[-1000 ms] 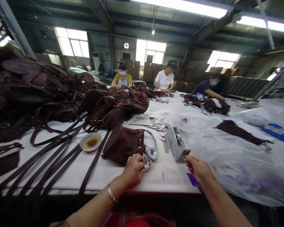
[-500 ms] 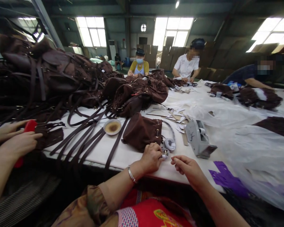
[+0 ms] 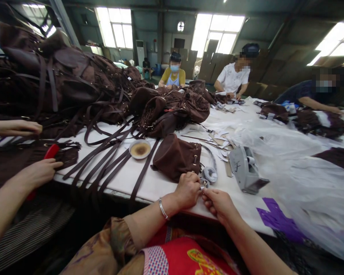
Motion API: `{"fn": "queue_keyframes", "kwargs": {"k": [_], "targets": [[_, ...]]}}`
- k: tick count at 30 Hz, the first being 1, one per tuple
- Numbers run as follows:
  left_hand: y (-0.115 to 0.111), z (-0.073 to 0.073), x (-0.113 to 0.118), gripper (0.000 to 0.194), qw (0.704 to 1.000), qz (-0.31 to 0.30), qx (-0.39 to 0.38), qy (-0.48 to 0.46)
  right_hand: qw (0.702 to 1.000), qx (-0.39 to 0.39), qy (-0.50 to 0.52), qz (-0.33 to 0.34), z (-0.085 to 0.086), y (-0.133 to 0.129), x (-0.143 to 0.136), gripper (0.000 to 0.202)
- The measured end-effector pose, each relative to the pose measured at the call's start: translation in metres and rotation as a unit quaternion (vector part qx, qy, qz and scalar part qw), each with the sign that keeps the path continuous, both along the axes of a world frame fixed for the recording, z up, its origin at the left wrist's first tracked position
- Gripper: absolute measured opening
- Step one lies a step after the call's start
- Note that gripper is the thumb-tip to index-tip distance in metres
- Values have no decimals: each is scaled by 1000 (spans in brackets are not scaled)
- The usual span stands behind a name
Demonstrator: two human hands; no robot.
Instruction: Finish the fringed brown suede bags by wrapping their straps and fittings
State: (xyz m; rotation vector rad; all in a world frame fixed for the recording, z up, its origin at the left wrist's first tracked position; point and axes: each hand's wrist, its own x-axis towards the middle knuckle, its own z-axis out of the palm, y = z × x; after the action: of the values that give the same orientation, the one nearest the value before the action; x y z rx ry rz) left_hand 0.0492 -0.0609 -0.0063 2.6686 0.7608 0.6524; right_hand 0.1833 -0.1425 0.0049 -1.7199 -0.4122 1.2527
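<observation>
Tabletop carrying a brown bag

The bag is lying on its side, a grey dispenser standing to its right. Near its mouth the left hand is curling, seemingly around a metal fitting; the right hand is pinching there, its catch too small to tell. Fingertip work on the fitting is apparently under way; the next move is calling for steadiness.

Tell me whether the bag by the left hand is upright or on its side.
On its side: the bag lies along the table, its end with metal fittings facing right.
</observation>
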Motion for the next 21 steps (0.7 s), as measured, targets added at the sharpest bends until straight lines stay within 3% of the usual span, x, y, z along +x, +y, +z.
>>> {"fn": "queue_keyframes", "kwargs": {"k": [9,16,21], "targets": [[-2,-1,3,18,999,-10,45,-12,998,-57,33,-19,8,9,-1,31],[-10,0,4,23,995,-44,85,-11,989,-120,84,26,23,17,0,36],[-11,2,3,22,993,-42,102,-33,988,-111,96,46,28,14,1,35]]}}
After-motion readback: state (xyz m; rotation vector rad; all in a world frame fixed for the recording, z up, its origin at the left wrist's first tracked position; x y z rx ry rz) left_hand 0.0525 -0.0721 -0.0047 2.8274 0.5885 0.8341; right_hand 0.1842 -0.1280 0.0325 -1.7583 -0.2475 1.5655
